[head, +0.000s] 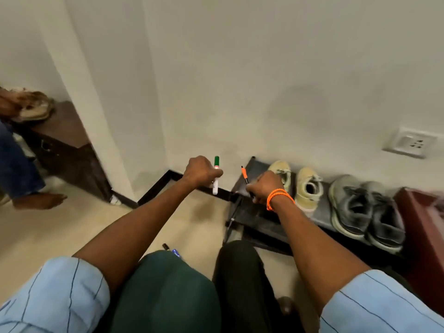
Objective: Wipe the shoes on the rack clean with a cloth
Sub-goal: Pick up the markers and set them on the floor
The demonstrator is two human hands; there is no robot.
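Head view: my left hand (201, 170) is fisted around a green-capped marker (216, 175), my right hand (265, 186) around an orange pen (245, 178), above the low dark rack (254, 219) holding pale yellow shoes (307, 188) and grey shoes (360, 210).

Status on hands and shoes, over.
Left hand grips green-capped white marker; right hand grips orange pen. Cream sneakers, grey sneakers untouched. No cloth visible.

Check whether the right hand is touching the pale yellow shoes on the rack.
Cannot tell. In the head view the right hand, gripping an orange pen, overlaps the nearer pale yellow shoe; no contact or gap shows.
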